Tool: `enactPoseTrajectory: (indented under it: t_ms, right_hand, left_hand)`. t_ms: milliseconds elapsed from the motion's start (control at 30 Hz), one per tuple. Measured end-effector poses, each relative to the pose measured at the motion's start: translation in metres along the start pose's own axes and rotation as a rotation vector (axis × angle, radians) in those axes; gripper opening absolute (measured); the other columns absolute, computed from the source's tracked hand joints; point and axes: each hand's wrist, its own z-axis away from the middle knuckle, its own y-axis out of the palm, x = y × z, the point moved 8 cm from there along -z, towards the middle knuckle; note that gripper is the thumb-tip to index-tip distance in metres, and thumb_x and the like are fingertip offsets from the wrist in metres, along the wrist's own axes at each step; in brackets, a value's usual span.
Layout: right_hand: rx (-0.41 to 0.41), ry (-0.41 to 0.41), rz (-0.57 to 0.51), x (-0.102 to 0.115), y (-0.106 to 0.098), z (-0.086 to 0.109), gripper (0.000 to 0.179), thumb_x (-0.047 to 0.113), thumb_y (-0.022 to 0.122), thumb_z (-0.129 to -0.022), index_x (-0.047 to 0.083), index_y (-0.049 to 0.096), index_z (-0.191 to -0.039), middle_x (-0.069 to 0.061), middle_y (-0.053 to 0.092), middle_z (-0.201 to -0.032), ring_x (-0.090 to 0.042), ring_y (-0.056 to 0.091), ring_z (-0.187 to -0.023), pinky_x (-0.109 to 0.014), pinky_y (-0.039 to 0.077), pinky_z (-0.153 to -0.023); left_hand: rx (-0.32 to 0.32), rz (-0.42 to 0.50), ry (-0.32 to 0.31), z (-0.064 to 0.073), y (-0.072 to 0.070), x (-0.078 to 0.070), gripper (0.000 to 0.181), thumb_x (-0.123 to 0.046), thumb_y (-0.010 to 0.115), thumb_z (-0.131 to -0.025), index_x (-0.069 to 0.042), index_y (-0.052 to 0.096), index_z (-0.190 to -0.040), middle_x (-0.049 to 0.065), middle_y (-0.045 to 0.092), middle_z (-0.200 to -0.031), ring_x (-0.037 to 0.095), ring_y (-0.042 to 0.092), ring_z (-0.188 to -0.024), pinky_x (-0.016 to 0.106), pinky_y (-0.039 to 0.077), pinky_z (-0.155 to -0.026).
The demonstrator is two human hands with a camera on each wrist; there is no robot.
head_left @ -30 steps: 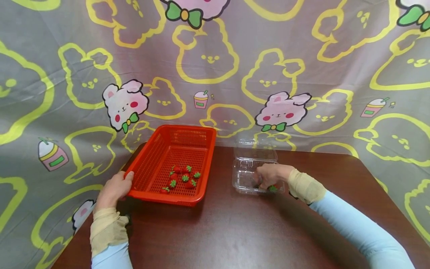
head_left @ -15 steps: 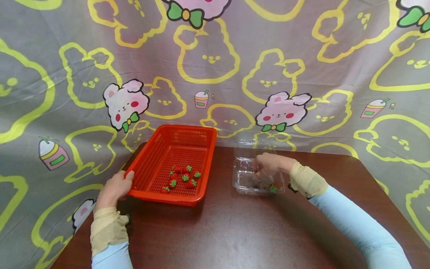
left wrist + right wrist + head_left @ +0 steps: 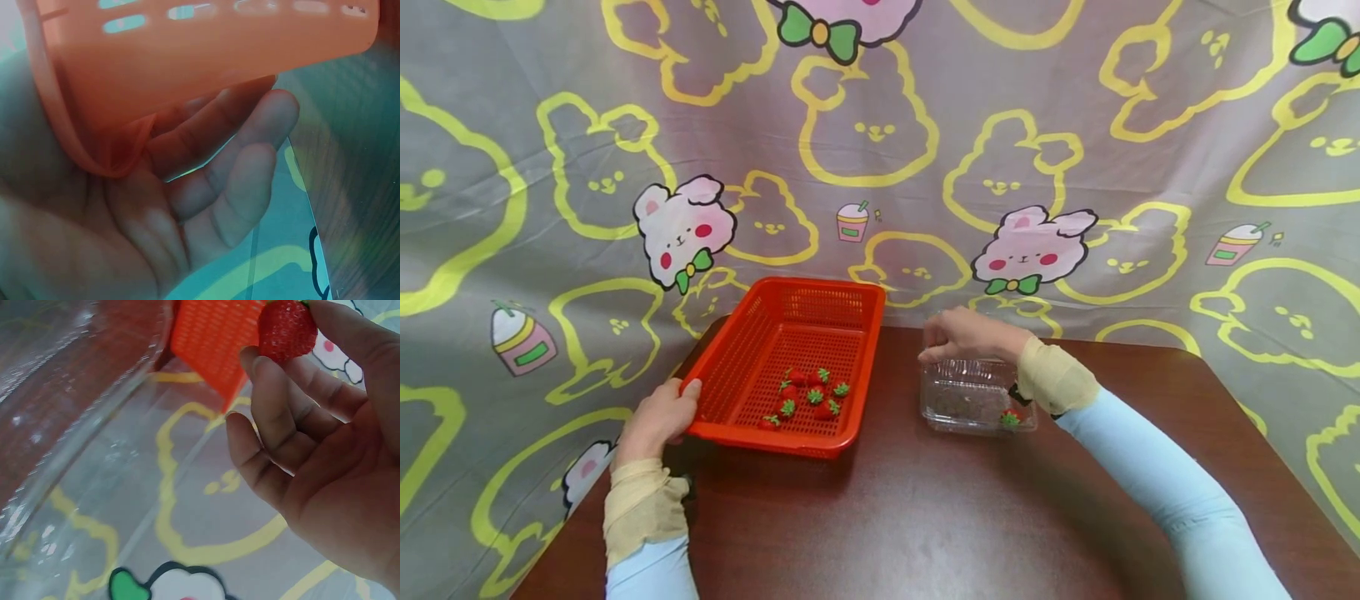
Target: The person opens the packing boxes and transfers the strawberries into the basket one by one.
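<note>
My left hand grips the near left corner of a red plastic basket. In the left wrist view, curled fingers reach under the basket's corner. Several strawberries with green leaves lie in the basket's near half. Above the back of a clear plastic clamshell box, my right hand pinches a red strawberry between thumb and fingertips, best seen in the right wrist view. Another strawberry lies in the box's near right corner.
Both containers stand on a dark brown table, the basket left of the box. A grey curtain with yellow cartoon outlines hangs behind the table and along its sides. The box's lid is folded back, mostly hidden behind my right hand.
My right hand has risen out of the clear box and moved up and left, carrying a strawberry. The left hand keeps its grip on the basket corner.
</note>
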Motion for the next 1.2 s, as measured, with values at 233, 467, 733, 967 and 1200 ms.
enactPoseTrajectory:
  t_ms: [233, 467, 733, 967, 1200]
  right_hand:
    - [-0.044, 0.024, -0.059, 0.025, -0.013, -0.024, 0.026, 0.041, 0.071, -0.089, 0.016, 0.064, -0.089, 0.004, 0.06, -0.07, -0.012, 0.052, -0.063, -0.029, 0.045, -0.06]
    - [-0.055, -0.029, -0.101, 0.052, -0.012, -0.051, 0.028, 0.042, 0.072, -0.087, 0.017, 0.061, -0.086, 0.001, 0.057, -0.072, -0.013, 0.05, -0.066, -0.029, 0.043, -0.061]
    - [-0.037, -0.109, 0.011, 0.085, -0.003, -0.081, 0.027, 0.041, 0.071, -0.088, 0.016, 0.062, -0.09, 0.002, 0.063, -0.079, -0.012, 0.055, -0.07, -0.025, 0.046, -0.065]
    - [0.015, -0.153, -0.006, 0.105, 0.019, -0.1, 0.024, 0.038, 0.071, -0.089, 0.016, 0.062, -0.092, 0.003, 0.064, -0.079, -0.011, 0.054, -0.068, -0.024, 0.045, -0.065]
    - [0.087, -0.222, -0.011, 0.122, 0.046, -0.117, 0.02, 0.036, 0.07, -0.09, 0.017, 0.064, -0.093, 0.005, 0.066, -0.082, -0.008, 0.059, -0.07, -0.021, 0.047, -0.067]
  left_hand:
    - [-0.004, -0.001, 0.011, -0.001, 0.0, 0.0, 0.051, -0.041, 0.027, -0.105, 0.005, 0.045, -0.117, 0.024, 0.056, -0.097, 0.027, 0.061, -0.071, 0.034, 0.051, -0.057]
    - [0.002, 0.002, -0.006, 0.002, 0.001, 0.002, 0.05, -0.042, 0.029, -0.105, 0.004, 0.045, -0.115, 0.021, 0.056, -0.092, 0.027, 0.06, -0.068, 0.034, 0.048, -0.056]
    - [-0.012, 0.003, 0.002, 0.002, -0.001, -0.001, 0.048, -0.04, 0.03, -0.105, 0.004, 0.046, -0.115, 0.022, 0.056, -0.095, 0.027, 0.06, -0.07, 0.034, 0.05, -0.056]
    - [-0.018, 0.009, 0.008, 0.001, 0.0, -0.003, 0.048, -0.04, 0.03, -0.105, 0.004, 0.046, -0.115, 0.021, 0.056, -0.093, 0.026, 0.059, -0.067, 0.034, 0.049, -0.056]
    - [-0.018, 0.029, 0.003, 0.001, 0.0, -0.002, 0.048, -0.039, 0.031, -0.105, 0.004, 0.046, -0.119, 0.023, 0.056, -0.096, 0.028, 0.06, -0.072, 0.035, 0.052, -0.058]
